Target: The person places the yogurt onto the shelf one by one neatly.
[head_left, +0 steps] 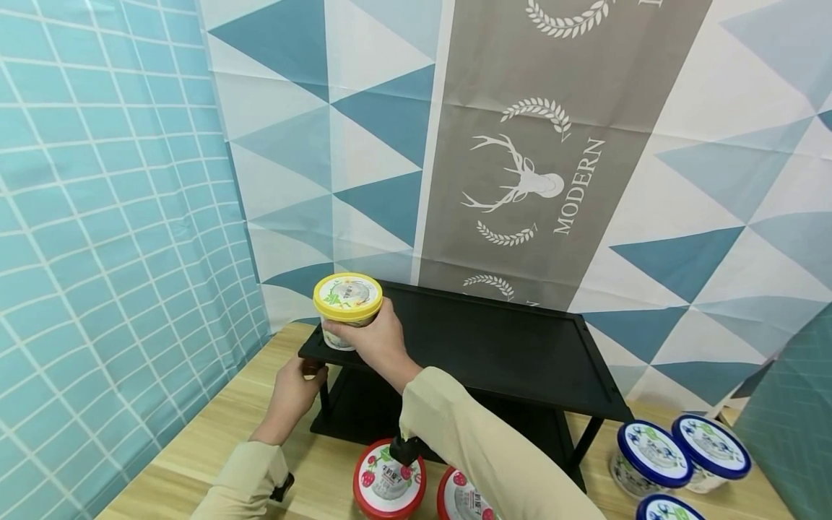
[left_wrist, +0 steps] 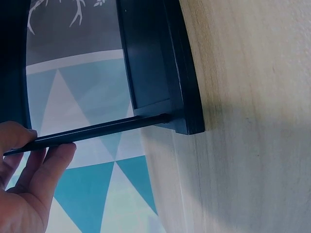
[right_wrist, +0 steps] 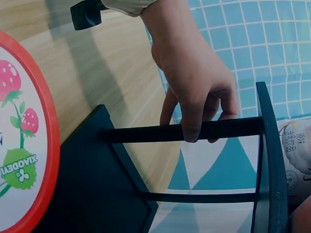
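Observation:
My right hand [head_left: 381, 338] grips a paper tub with a yellow lid [head_left: 349, 296] at the left end of the black two-tier shelf's upper board [head_left: 481, 339]. The tub stands upright; whether its base touches the board I cannot tell. Below that corner, my left hand [head_left: 294, 393] pinches the shelf's front left post [left_wrist: 97, 130] between thumb and fingers. From the right wrist view, the left hand [right_wrist: 199, 82] is seen around the same post, while the side of the tub [right_wrist: 295, 155] shows at the right edge.
Two red-lidded tubs [head_left: 390, 480] stand on the wooden table [head_left: 188, 469] before the shelf, one partly behind my right sleeve. Several blue-lidded tubs [head_left: 655, 453] are at the right. A patterned cloth [head_left: 377, 144] hangs behind, with tiled blue cloth [head_left: 117, 217] at the left.

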Motion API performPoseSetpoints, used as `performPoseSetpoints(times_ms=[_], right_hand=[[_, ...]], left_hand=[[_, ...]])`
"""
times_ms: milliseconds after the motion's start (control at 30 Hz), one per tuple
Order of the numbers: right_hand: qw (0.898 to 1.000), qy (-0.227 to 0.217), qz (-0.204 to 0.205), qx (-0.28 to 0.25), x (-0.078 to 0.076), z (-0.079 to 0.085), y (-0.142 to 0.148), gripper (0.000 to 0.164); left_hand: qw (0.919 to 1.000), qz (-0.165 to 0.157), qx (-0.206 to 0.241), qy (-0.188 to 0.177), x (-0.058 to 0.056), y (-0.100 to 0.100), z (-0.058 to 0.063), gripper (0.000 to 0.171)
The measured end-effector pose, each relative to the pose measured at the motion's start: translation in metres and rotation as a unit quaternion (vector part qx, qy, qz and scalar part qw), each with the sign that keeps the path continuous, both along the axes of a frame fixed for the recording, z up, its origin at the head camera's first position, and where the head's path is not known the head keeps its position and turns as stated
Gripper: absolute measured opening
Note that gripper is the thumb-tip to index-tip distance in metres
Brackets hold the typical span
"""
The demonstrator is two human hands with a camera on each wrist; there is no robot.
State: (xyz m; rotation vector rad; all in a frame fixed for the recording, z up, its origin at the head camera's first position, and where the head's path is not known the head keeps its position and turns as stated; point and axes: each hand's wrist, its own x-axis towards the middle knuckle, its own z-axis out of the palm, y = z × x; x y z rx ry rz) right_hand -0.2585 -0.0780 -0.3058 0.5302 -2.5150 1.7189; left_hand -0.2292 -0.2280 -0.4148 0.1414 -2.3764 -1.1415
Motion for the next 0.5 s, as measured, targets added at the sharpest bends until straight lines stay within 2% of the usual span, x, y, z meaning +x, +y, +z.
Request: performPoseSetpoints(times_ms=[500], right_hand=[[0.999, -0.030, 0.029, 0.000, 0.0017, 0.0042, 0.0057, 0.092]], left_hand=[[0.9999, 0.005, -0.007, 0.010, 0.0019, 0.0010, 0.0006, 0.021]])
